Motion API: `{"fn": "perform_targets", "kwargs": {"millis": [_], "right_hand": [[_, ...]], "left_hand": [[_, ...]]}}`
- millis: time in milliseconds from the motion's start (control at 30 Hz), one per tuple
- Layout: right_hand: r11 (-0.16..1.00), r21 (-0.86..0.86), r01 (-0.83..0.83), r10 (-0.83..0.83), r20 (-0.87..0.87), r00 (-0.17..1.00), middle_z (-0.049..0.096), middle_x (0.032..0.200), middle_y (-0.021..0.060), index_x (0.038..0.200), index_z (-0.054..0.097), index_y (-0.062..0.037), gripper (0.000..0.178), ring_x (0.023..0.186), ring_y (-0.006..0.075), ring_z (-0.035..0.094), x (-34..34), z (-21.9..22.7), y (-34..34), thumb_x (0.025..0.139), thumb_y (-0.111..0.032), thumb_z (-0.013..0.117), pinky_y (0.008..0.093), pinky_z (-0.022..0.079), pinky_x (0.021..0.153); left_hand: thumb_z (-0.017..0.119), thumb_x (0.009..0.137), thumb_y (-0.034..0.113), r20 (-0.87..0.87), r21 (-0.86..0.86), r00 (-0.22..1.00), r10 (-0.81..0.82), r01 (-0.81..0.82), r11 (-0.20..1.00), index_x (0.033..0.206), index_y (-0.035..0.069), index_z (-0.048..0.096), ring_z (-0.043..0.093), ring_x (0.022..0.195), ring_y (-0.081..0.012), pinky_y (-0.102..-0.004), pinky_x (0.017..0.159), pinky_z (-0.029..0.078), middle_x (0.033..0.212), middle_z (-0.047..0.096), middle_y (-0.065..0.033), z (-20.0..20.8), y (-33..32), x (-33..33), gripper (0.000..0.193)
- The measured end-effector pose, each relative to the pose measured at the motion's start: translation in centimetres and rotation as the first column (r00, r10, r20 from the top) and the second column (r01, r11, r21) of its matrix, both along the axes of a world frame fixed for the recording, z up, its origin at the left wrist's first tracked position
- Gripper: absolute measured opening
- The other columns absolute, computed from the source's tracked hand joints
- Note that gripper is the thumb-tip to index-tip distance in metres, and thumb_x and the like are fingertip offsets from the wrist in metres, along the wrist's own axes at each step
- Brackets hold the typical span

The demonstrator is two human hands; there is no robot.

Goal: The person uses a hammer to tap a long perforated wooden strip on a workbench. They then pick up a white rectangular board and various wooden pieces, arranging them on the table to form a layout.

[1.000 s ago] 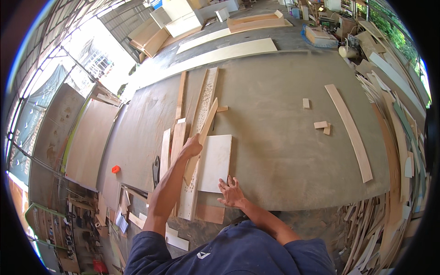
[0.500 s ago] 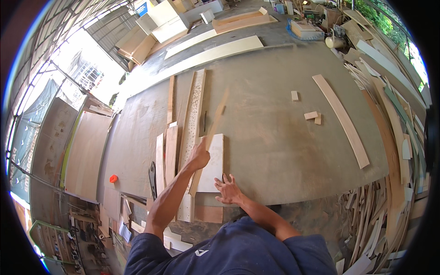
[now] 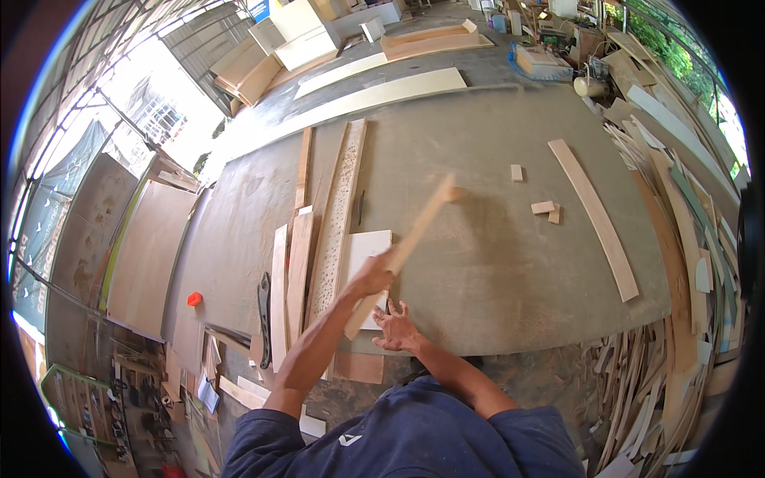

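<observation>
A long, narrow wooden strip [image 3: 424, 219] slants up and to the right over the worktable [image 3: 510, 279], with a small light block [image 3: 456, 193] at its far end. My left hand [image 3: 373, 277] is wrapped round the strip toward its near end. Beneath that hand lies a white rectangular board [image 3: 366, 244], partly covered by hand and strip. My right hand [image 3: 394, 328] has its fingers spread, touching the board's near right corner. Left of the board runs a long plank with a speckled face [image 3: 339, 191]. A thin dark rod [image 3: 360, 207] lies beside that plank.
Narrow wooden pieces [image 3: 300, 255] and a black tool [image 3: 264, 311] lie at the left, near a red object [image 3: 194, 299]. Small wood blocks [image 3: 543, 208] and a curved-looking plank [image 3: 594, 219] are at the right. Scrap strips [image 3: 637, 382] pile beyond the right edge.
My left hand has swung the wooden strip to the right, away from the speckled plank and across the white board. My right hand stays at the board's corner.
</observation>
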State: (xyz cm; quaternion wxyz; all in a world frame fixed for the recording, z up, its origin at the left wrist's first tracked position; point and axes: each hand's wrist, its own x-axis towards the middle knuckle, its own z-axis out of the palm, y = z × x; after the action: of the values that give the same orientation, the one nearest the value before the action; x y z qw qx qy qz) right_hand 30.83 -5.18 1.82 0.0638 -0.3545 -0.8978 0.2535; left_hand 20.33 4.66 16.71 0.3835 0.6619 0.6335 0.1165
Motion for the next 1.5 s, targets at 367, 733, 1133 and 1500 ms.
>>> {"fn": "perform_targets", "kwargs": {"millis": [367, 733, 1133, 1500], "right_hand": [[0.977, 0.198, 0.077, -0.01, -0.32, 0.947, 0.071, 0.118, 0.0164, 0.115, 0.073, -0.0093, 0.048, 0.119, 0.0363, 0.062, -0.3, -7.3, 0.0, 0.084, -0.046, 0.067, 0.0621, 0.033, 0.109], [0.808, 0.152, 0.57, -0.514, -0.292, 0.807, 0.059, 0.137, 0.0192, 0.138, 0.055, -0.0071, 0.086, 0.127, 0.0406, 0.056, -2.2, -6.5, 21.4, 0.074, -0.057, 0.083, 0.0584, 0.047, 0.102], [0.964, -0.001, 0.266, -0.266, 0.059, 0.962, 0.037, 0.151, 0.0193, 0.159, 0.029, -0.0024, 0.156, 0.14, 0.0406, 0.033, -2.9, -2.5, 20.5, 0.036, -0.075, 0.091, 0.0608, 0.029, 0.115], [0.727, 0.056, 0.684, -0.681, -0.067, 0.729, 0.04, 0.145, 0.0143, 0.156, 0.039, -0.0073, 0.128, 0.137, 0.0377, 0.033, 11.6, -2.2, 7.3, 0.055, -0.066, 0.092, 0.0566, 0.022, 0.116]], "left_hand": [[0.066, 0.088, 0.009, 0.127, 0.013, 0.992, 0.006, -0.008, 1.0, 0.159, 0.002, 0.035, 0.066, 0.114, -0.0267, -0.0371, 0.1, 0.049, 0.129, 0.065, -0.0254, 2.8, -9.7, 1.4, 0.078], [0.064, 0.092, 0.0, 0.544, -0.016, 0.626, 0.559, -0.658, 0.752, 0.16, 0.006, 0.039, 0.071, 0.092, -0.0158, -0.032, 0.087, 0.055, 0.113, 0.072, -0.0106, 4.3, -26.5, -9.5, 0.073], [0.064, 0.089, -0.005, 0.441, 0.265, 0.568, 0.695, -0.822, 0.504, 0.143, -0.002, 0.057, 0.063, 0.093, -0.0092, -0.0274, 0.085, 0.053, 0.108, 0.072, -0.0053, 0.6, -31.9, -16.2, 0.055], [0.079, 0.088, 0.014, -0.18, 0.489, 0.624, 0.76, -0.614, 0.619, 0.126, -0.007, 0.064, 0.071, 0.096, -0.0305, -0.0415, 0.085, 0.056, 0.125, 0.068, -0.0223, -6.1, -16.8, -35.5, 0.045]]}}
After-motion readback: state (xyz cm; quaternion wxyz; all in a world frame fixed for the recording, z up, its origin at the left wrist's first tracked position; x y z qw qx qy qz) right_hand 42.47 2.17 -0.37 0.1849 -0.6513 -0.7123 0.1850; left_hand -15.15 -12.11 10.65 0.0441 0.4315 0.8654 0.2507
